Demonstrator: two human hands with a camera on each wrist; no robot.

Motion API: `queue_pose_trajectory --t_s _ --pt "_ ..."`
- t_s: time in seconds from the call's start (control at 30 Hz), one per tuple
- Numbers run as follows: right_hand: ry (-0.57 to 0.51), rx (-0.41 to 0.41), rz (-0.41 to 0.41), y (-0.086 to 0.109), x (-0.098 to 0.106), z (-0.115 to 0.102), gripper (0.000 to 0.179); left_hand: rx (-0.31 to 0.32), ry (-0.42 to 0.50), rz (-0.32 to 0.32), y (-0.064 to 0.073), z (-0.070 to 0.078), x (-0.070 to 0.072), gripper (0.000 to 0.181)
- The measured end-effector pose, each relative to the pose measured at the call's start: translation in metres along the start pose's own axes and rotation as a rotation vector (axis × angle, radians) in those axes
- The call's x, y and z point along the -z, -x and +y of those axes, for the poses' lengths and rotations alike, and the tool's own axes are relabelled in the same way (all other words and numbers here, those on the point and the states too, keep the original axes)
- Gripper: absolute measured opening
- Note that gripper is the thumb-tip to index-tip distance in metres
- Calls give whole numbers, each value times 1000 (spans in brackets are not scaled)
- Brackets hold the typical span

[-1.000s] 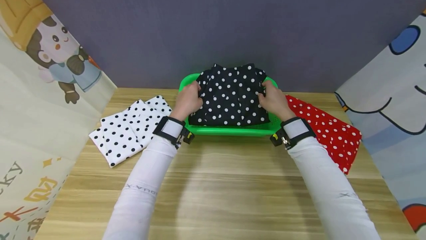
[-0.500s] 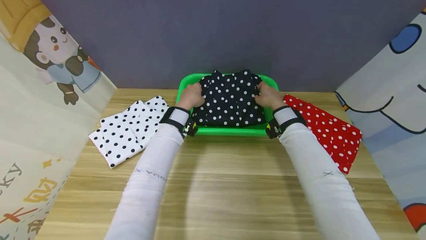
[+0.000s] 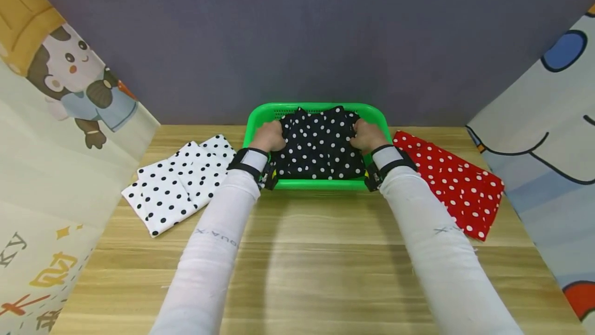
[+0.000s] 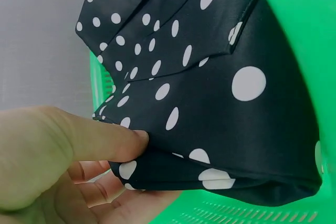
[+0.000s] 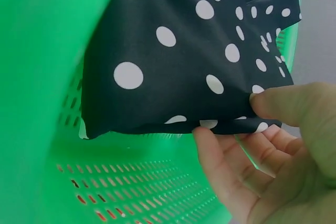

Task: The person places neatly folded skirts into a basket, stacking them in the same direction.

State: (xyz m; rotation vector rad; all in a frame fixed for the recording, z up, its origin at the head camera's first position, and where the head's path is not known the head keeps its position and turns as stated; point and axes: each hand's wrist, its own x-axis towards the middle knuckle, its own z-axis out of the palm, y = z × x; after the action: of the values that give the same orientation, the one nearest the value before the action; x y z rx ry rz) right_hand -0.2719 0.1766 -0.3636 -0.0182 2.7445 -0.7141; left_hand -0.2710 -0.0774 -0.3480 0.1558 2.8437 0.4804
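Note:
A folded black cloth with white dots [image 3: 321, 144] lies between my hands, inside the green plastic basket [image 3: 321, 185]. My left hand [image 3: 268, 137] pinches its left edge, thumb on top and fingers beneath, as the left wrist view shows. At the opposite edge my right hand [image 3: 367, 137] pinches the cloth the same way; its fingertips [image 5: 207, 142] reach under the fold. The basket's perforated wall [image 5: 142, 182] shows below the cloth in the right wrist view.
A folded white cloth with black dots [image 3: 178, 182] lies on the wooden table [image 3: 321, 268] to the left. A red cloth with white dots [image 3: 453, 182] lies to the right, partly behind my right forearm. A dark wall [image 3: 321, 35] stands behind the basket.
Both hands have lowered the black dotted cloth into the basket and come slightly closer together. More of the basket's back rim now shows. The white and red cloths have stayed put.

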Motion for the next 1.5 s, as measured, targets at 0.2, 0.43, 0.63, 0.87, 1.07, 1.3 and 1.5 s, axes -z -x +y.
queue_pose_trajectory --t_s 0.2,0.43,0.63,0.87,1.07,1.3,1.5 --pt "29 11 -33 -1 -3 -3 40 7 -15 -39 -3 -1 -3 35" --pt "-20 -14 -103 6 -1 -10 36 21 -26 -68 -6 -2 -5 31" --pt "-26 11 -127 4 0 -9 43 8 -12 -90 -7 -3 -6 10" --pt "-71 -29 -188 1 1 -4 53 20 64 -160 -7 -2 -4 13" --pt "-66 -48 -248 -8 -6 8 59 -14 60 -196 -2 -3 -1 21" --pt "-103 -76 -340 13 2 -4 58 -128 -51 -256 2 -9 2 29" --pt "-17 25 -285 19 2 -7 56 -153 -54 -203 7 -12 3 36"
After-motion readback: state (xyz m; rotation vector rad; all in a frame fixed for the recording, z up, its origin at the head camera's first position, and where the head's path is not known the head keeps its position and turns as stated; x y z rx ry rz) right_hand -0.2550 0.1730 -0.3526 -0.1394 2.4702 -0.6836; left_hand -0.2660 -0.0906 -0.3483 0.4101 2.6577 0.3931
